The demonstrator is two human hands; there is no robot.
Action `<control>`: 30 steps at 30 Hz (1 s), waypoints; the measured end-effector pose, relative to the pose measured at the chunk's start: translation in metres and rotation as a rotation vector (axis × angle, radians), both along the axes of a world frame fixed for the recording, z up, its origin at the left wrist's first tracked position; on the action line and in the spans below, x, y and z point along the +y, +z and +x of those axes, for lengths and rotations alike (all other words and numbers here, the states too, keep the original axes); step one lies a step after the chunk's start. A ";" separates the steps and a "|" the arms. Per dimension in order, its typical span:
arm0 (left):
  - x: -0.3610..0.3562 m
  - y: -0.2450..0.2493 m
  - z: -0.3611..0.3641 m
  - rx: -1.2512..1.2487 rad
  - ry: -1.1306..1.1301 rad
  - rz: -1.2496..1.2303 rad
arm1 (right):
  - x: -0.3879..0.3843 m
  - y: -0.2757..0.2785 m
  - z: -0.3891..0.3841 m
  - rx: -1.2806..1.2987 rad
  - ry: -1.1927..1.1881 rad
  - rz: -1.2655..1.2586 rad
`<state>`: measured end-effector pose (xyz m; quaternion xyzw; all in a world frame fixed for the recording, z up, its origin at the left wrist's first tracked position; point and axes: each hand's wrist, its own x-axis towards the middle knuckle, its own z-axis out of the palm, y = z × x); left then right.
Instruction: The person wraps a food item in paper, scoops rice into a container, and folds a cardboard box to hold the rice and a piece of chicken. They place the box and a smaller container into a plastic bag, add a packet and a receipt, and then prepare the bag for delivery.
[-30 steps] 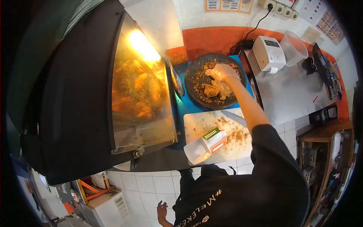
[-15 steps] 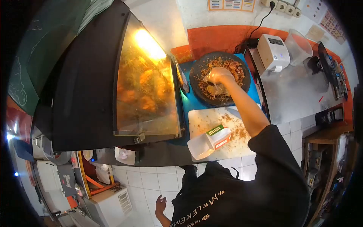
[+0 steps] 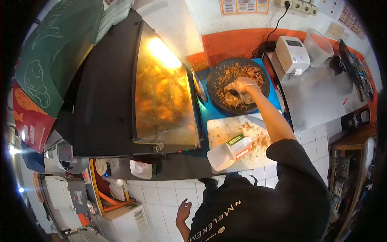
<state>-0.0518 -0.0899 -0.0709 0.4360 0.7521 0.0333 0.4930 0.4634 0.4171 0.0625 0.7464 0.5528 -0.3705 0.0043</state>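
My right hand (image 3: 244,87), in a clear plastic glove, is down in a wide dark stone bowl (image 3: 212,94). Its curled fingers are pressed into brown, crumbly food (image 3: 230,74) and what they hold is hidden. Reddish chunks lie at the bowl's upper right. Below the bowl is a white cutting board (image 3: 215,126) strewn with brown crumbs. A knife (image 3: 254,120) lies near its top edge, partly under my forearm. On the board stands an open paper box (image 3: 223,156) with green and red printed flaps. My left hand (image 3: 184,209) hangs low over the floor, fingers apart, holding nothing.
A lit glass display case (image 3: 163,101) with fried food inside stands left of the bowl. At the right, a metal counter (image 3: 318,101) carries a white printer (image 3: 292,55), a clear bucket (image 3: 317,48) and a dark screen (image 3: 350,64). A small white box (image 3: 141,169) sits below the case.
The view has shifted, so the case and bowl appear farther right. Within the bowl my right hand has moved slightly to the right. My left hand still hangs at my side.
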 end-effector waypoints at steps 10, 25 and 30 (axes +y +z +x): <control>0.183 0.040 0.153 -0.265 -0.164 0.173 | -0.022 -0.046 -0.032 -0.194 0.335 0.507; 0.234 0.005 0.214 -0.156 -0.029 0.376 | -0.001 -0.142 0.027 0.864 0.330 0.161; 0.262 0.013 0.233 -0.185 -0.036 0.436 | -0.114 -0.086 -0.045 1.079 0.175 0.334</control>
